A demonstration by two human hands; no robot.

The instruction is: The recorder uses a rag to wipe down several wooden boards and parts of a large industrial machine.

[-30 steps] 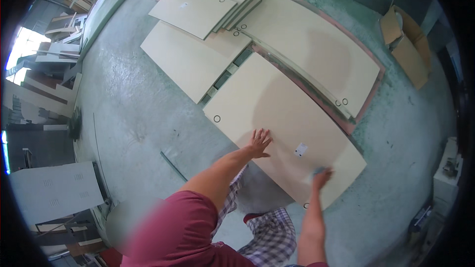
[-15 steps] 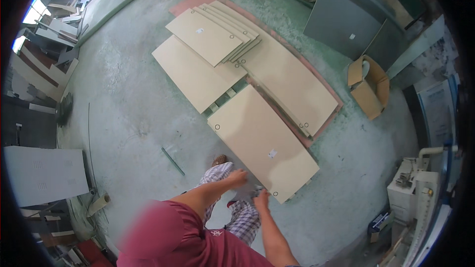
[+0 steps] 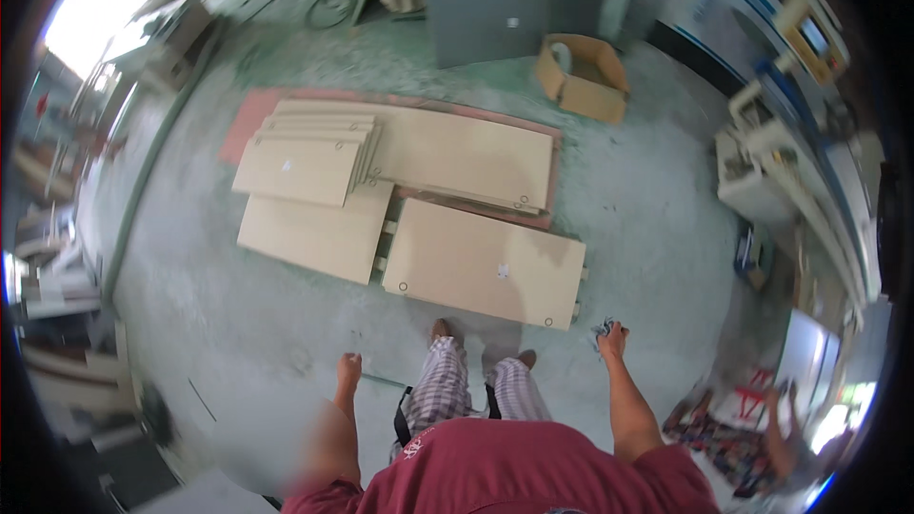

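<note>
Since half a second ago, the right hand (image 3: 617, 335) has swung out from the near edge of the closest panel to beyond its right end, while the left hand (image 3: 350, 366) has moved well away to the left. Crumpled grey-blue cloth (image 3: 602, 330) is gripped in the right hand, clear of the closest rectangular beige panel (image 3: 447, 252), near its front right corner. The left hand holds nothing visible; it is too small to tell whether its fingers are curled or loose. That panel lies flat on pale supports (image 3: 583, 274) which poke out at its ends, bearing a small white label (image 3: 503, 271) and dark rings near its front corners. Just left lies a second beige panel (image 3: 305, 238), partly under a fanned stack of smaller beige boards (image 3: 295, 171). Behind, a long beige panel (image 3: 457, 148) rests over a reddish-pink sheet (image 3: 249, 124) on the grey-green floor (image 3: 657, 257). Farther back, an open brown cardboard box (image 3: 592, 100) stands beside upright dark-grey boards (image 3: 486, 14).
</note>
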